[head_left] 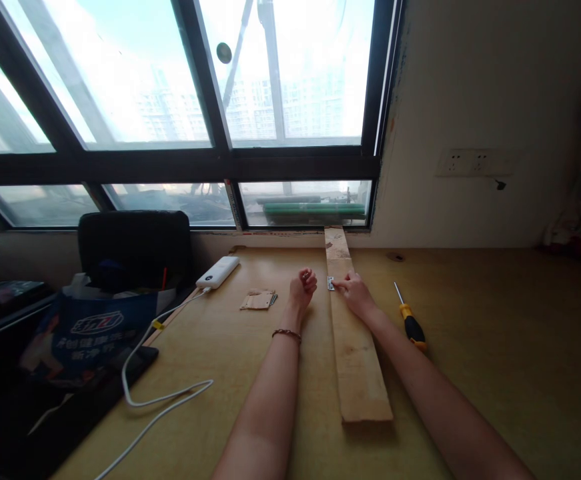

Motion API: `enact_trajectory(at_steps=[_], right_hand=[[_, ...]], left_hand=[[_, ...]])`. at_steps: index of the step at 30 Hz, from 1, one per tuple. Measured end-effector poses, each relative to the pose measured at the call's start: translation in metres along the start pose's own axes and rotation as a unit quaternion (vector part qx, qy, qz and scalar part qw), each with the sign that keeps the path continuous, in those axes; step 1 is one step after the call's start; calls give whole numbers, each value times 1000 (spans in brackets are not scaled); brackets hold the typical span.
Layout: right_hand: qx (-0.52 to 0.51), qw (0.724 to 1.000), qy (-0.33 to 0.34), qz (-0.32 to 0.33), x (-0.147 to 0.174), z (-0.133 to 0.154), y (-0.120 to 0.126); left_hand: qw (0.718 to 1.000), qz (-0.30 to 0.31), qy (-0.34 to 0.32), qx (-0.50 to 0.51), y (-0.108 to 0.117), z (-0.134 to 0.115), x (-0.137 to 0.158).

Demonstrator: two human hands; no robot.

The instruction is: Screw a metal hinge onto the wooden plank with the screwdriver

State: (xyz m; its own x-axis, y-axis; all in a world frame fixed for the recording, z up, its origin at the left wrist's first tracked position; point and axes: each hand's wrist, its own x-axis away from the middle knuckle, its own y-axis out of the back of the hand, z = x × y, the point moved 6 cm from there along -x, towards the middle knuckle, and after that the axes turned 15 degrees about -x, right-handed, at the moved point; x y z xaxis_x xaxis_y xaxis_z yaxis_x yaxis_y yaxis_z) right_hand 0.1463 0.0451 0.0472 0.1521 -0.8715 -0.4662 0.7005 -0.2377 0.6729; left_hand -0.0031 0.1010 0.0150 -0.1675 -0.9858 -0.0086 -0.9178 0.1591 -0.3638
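Note:
A long wooden plank (357,353) lies on the table, running away from me toward the window. On its left edge sits a small metal hinge (331,283). The fingertips of my right hand (354,293) are on the hinge, with the other fingers curled over the plank. Just left of the plank, my left hand (303,287) is raised with curled fingers. Something small and dark shows between them, too small to name. A screwdriver (410,320) with a yellow and black handle lies right of the plank.
On the wooden table (190,360), a small piece of wood (257,299) lies beside several small metal pieces (273,299). A white power bank (219,272) with a white cable (170,399) is farther left. Past the left edge stand a black chair (135,243) and a blue bag (95,337).

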Motion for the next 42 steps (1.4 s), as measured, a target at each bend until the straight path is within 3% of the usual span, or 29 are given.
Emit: enact_trajectory(at_steps=[6,11,14,18,23,30,37,42], right_hand=[[5,1000,0,1,0,4,3],[13,1000,-2,6,0,5,3],[13,1000,-2,4,1,5,3],[2,1000,0,-2,1,4,3],[-4,1000,-4,-5,1,2,2],[1,1000,-12,0,2,3,3],[-2,1000,-18,2,3,4,4],[-4,1000,-16,2,4,5,4]], left_hand=[[996,-13,81,-27,-5,25,-8],[987,-84,41,-129,2,27,-7],[944,-149,-19,-294,8,19,-4],[859,-176,-90,-473,4,6,4],[789,-186,-100,-577,5,2,29],[677,-181,-109,-705,39,-16,63],[623,-192,-108,-751,65,-31,66],[619,-206,-78,-754,72,-28,62]])
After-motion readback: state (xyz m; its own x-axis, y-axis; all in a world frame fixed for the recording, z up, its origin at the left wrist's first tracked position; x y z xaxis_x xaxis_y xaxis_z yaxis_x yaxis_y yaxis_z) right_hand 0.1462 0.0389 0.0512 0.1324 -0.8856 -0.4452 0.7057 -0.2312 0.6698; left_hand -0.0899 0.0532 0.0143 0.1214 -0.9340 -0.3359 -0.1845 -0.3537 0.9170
